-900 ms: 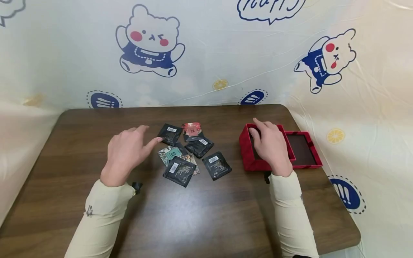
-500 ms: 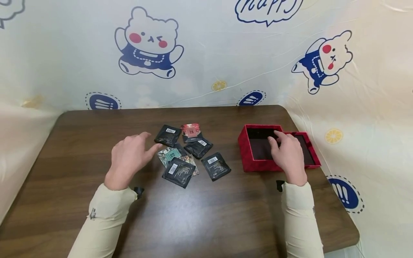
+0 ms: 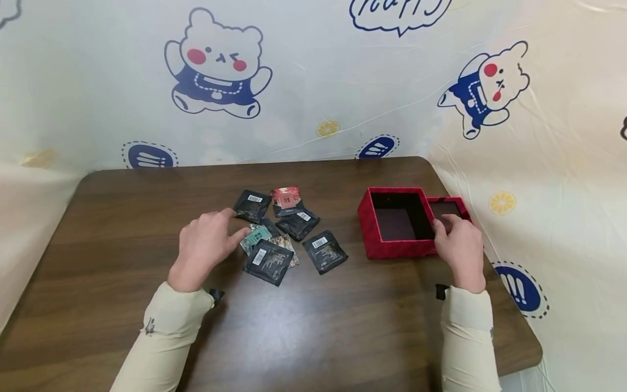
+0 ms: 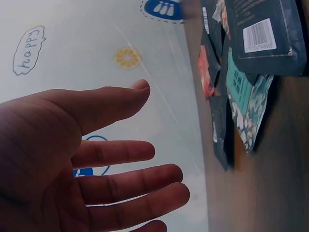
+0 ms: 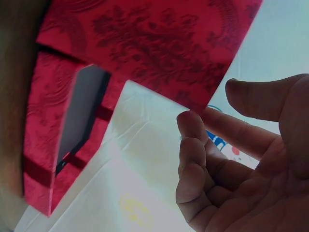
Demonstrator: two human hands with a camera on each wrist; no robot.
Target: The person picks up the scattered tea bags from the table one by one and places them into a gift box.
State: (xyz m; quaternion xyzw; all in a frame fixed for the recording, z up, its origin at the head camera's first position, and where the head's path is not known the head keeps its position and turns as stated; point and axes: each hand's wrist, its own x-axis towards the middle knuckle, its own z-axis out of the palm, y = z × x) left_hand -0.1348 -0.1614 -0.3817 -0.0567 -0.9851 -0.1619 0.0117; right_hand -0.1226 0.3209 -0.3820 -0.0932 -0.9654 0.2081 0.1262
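Observation:
My left hand (image 3: pixel 203 245) hovers beside a loose group of flat square sachets, its fingers spread and holding nothing; the left wrist view shows its bare palm. Nearest to it are a black sachet (image 3: pixel 252 206) and a teal-labelled patterned one (image 3: pixel 257 234), partly covered by another black sachet (image 3: pixel 268 262). A red-topped sachet (image 3: pixel 287 200) lies at the back. On the right, my right hand (image 3: pixel 460 247) is over the shallow red lid (image 3: pixel 443 208), beside the deep red box (image 3: pixel 399 250). Its loosely bent fingers appear right by the box corner (image 5: pixel 200 96) in the right wrist view.
Two more black sachets, one mid-group (image 3: pixel 297 223) and one to the right (image 3: pixel 325 252), lie between the hands. The brown wooden table (image 3: pixel 313 326) ends at a printed cloth backdrop (image 3: pixel 303 65). The box faces up with its dark inside bare.
My right hand has moved right, from over the deep box to over the lid beside it. The left hand has shifted slightly right and nearer. Sachets and box stay put.

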